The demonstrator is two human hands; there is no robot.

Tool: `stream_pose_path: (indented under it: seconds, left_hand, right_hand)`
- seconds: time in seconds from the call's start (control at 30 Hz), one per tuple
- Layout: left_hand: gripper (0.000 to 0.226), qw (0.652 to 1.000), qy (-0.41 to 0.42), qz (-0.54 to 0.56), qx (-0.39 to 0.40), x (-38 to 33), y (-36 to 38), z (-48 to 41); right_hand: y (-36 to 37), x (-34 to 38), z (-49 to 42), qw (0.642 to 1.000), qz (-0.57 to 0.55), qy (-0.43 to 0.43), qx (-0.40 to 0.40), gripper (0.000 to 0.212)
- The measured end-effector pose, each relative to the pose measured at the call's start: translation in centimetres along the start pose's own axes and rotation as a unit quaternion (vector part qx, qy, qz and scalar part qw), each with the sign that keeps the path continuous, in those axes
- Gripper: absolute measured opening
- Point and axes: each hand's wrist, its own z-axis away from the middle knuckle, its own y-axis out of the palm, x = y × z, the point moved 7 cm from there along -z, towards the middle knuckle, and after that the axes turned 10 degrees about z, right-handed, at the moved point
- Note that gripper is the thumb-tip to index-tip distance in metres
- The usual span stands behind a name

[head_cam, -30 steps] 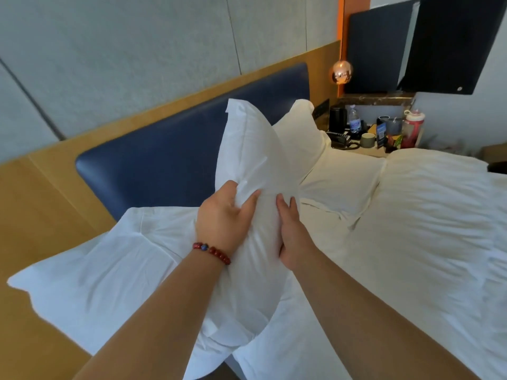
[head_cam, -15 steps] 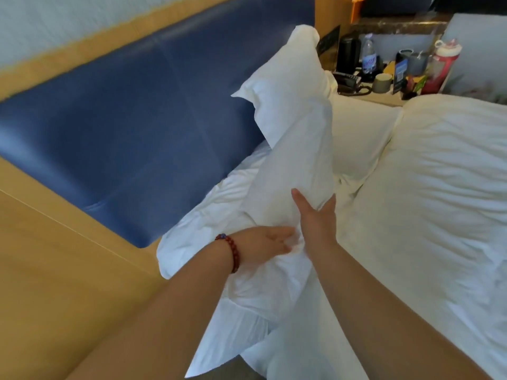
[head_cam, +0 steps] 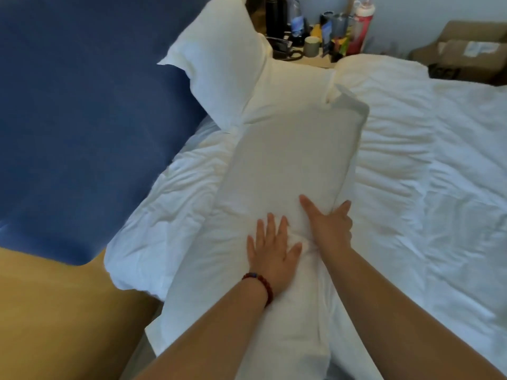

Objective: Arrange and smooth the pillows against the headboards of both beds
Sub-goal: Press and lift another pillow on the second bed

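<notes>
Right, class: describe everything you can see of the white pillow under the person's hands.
The pillow is long, plump and white, in a smooth, cotton-looking case with a flat border that curls up at its far corner. It lies lengthwise, pointing away from the viewer, on the rumpled white bedding, beside the blue headboard rather than against it. The left hand presses flat on its near part, where the cloth creases; the right hand grips its right edge, thumb on top.

White matt cloth on my pillow (head_cam: 288, 165), lightly creased; duvet (head_cam: 425, 174) same cloth, v. wrinkled. Blue headboard (head_cam: 82, 119) smooth, leather-like w/ slight sheen. Tan panel (head_cam: 55, 311) smooth, wood-look. My wrist beads (head_cam: 267, 286) glossy red.
</notes>
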Motion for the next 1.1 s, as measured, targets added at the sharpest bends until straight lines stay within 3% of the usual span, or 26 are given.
stream_pose_path:
  seconds: [0.1,0.17,0.33,0.4,0.53,0.7,0.9,1.1]
  left_hand:
    - [0.064,0.995,0.075,0.059,0.037,-0.1,0.5,-1.0]
    - [0.074,0.988,0.118,0.101,0.0,0.8,-1.6,-1.6]
    - [0.07,0.981,0.148,-0.022,-0.127,3.7,-5.5,-4.4]
    - [0.068,0.983,0.112,-0.018,-0.143,5.1,-6.5,-6.0]
    - [0.084,0.995,0.026,0.008,-0.101,8.1,-7.5,-9.4]
    - [0.103,0.998,0.018,0.03,-0.053,9.1,-7.9,-12.3]
    - [0.101,0.996,0.012,0.085,-0.034,10.4,-7.1,-14.9]
    - [0.108,0.964,-0.094,0.246,-0.018,13.2,-7.8,-16.8]
  right_hand:
    - [0.5,-1.8,-0.8,0.999,0.023,0.029,-0.025,0.128]
    - [0.8,-2.8,-1.2,0.998,0.045,0.032,-0.038,0.127]
    - [1.2,-2.9,-1.5,0.996,0.065,0.02,-0.06,0.122]
    - [1.4,-2.8,-1.6,0.995,0.072,0.017,-0.07,0.12]
    - [1.9,-3.4,-2.3,0.993,0.086,0.016,-0.073,0.118]
    - [2.7,-4.9,-4.4,0.996,0.068,0.032,-0.041,0.12]
    - [2.4,-5.4,-5.0,0.997,0.061,0.044,-0.021,0.124]
    - [1.9,-3.2,-2.9,0.997,0.035,0.04,-0.063,0.12]
